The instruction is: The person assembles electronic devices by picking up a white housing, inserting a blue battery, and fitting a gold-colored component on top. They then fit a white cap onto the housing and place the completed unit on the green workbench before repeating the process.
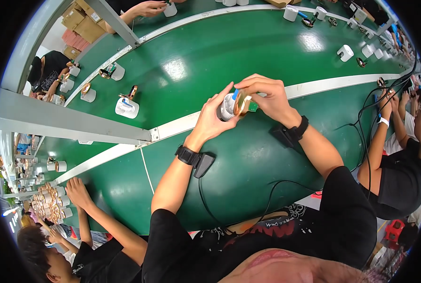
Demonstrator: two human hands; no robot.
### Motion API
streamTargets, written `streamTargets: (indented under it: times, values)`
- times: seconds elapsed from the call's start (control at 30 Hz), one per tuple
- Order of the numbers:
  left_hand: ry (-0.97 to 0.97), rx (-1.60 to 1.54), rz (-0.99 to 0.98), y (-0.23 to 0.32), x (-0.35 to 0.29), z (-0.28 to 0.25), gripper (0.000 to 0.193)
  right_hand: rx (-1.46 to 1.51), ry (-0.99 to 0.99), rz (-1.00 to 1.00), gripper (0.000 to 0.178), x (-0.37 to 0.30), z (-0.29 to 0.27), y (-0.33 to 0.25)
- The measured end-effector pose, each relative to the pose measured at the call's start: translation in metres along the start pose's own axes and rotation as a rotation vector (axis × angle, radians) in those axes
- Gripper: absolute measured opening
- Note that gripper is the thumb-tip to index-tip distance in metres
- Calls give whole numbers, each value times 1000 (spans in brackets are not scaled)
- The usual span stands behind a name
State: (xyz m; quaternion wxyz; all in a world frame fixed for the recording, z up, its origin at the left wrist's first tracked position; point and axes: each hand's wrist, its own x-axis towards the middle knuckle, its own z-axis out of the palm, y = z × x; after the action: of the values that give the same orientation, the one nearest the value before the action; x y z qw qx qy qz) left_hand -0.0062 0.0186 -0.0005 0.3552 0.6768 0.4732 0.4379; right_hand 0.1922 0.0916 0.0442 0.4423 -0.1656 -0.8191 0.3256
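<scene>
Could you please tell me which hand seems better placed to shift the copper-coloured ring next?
Probably the right hand: its fingers are at the copper-coloured ring, near the green board. The left hand is curled around the white housing, so it seems better placed to steady that.

A glossy green tabletop (238, 165) is divided by a pale rail (172, 126). Beyond it, white cylindrical housings (127, 109) sit apart, several with coppery rings (132, 92); on the near side, a black cable (286, 181) loops loosely.
</scene>
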Motion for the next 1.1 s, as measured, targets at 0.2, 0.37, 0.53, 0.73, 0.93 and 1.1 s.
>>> streamTargets:
  times: [0.2, 0.37, 0.53, 0.73, 0.93, 1.1]
  values:
    - [25, 83, 78, 6, 0, 1, 88, 97, -144, 73, 11, 1, -10, 5]
    - [-14, 57, 34, 5, 1, 0, 86, -47, -217, 172, 15, -2, -10, 12]
    - [-26, -92, -45, 6, 7, 2, 85, -219, -213, 200, 19, -6, -11, 18]
    - [-52, -46, -56, 2, 9, 4, 84, 17, -212, 318, 19, -8, -4, 23]
    - [-50, -112, -105, 3, 12, 4, 85, -100, -240, 372, 24, -3, -4, 16]
    - [-4, -132, -89, -1, 16, 14, 80, -240, -285, 462, 30, -5, -14, 9]
